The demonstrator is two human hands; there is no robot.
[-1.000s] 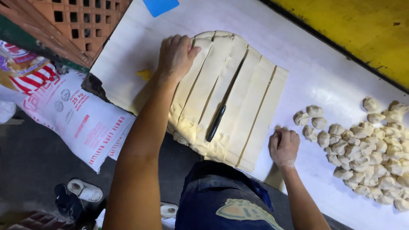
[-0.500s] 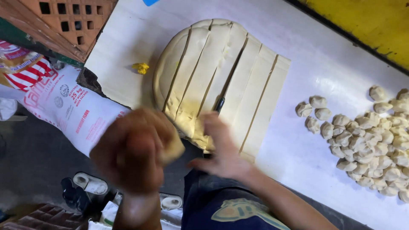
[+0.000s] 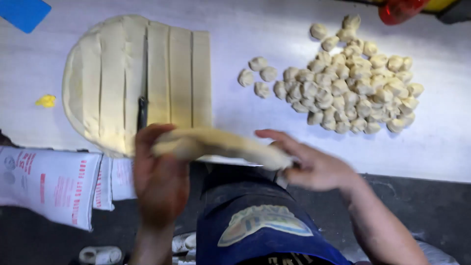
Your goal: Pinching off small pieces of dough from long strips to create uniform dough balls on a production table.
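A long strip of pale dough (image 3: 221, 146) hangs between my two hands just off the near edge of the white table (image 3: 274, 34). My left hand (image 3: 159, 174) grips its left end and my right hand (image 3: 314, 164) grips its right end. Behind them lies a flat dough sheet (image 3: 113, 78) cut into parallel strips, with a black-handled knife (image 3: 143, 110) lying in one of the cuts. A pile of several small dough balls (image 3: 353, 78) sits to the right of the sheet.
A blue scraper (image 3: 22, 12) lies at the table's far left corner and a small yellow scrap (image 3: 46, 101) left of the sheet. White printed sacks (image 3: 49, 181) lie on the dark floor at the left. A red object (image 3: 400, 10) sits at the top right.
My hands left the sheet, lifted one cut strip off it and now hold it stretched between them near my body. The view shifted right.
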